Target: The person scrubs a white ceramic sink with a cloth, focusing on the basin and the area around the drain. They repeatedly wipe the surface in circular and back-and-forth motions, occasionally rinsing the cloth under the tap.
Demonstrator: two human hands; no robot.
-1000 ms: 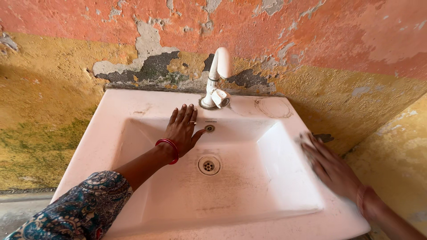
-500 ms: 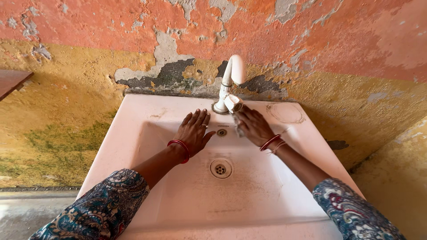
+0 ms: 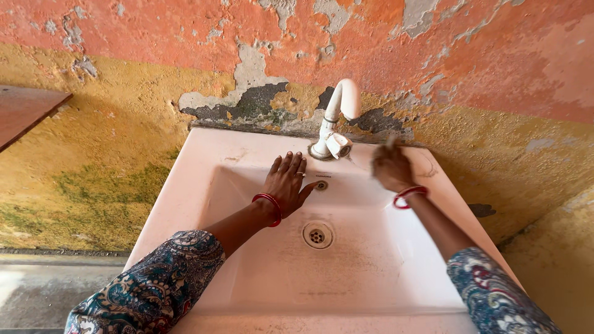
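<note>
**Hands at a worn white washbasin**

In front of me is a white ceramic washbasin point(image 3: 185, 185), rectangular, with a deep square bowl and a broad flat rim. The glaze is dull and carries brown smears, mostly on the bowl floor. A round metal drain point(image 3: 317, 235) sits in the middle of the floor, and a small overflow hole point(image 3: 321, 185) is in the back wall of the bowl. A white swan-neck tap point(image 3: 337, 117) stands at the centre of the back rim, at twelve o'clock from the drain, its spout arching forward and its side knob pointing to about four o'clock.

The basin is fixed against a wall point(image 3: 124, 80) whose paint is peeling: orange above, mustard yellow below, grey plaster bare behind the tap. At nine o'clock, a brown board point(image 3: 25, 111) edges into view, and grey floor point(image 3: 37, 291) shows at the lower left.

My left hand point(image 3: 286, 184) lies flat and spread on the bowl's back slope, holding nothing, thumb tip just beside the overflow hole, at about eleven o'clock from the drain. It wears a ring and a red bangle point(image 3: 268, 208). My right hand point(image 3: 391, 167) is raised over the rim at about four o'clock from the tap, just beside the knob; it is blurred, and I cannot tell whether it is open or closed. Both sleeves are patterned blue.
</note>
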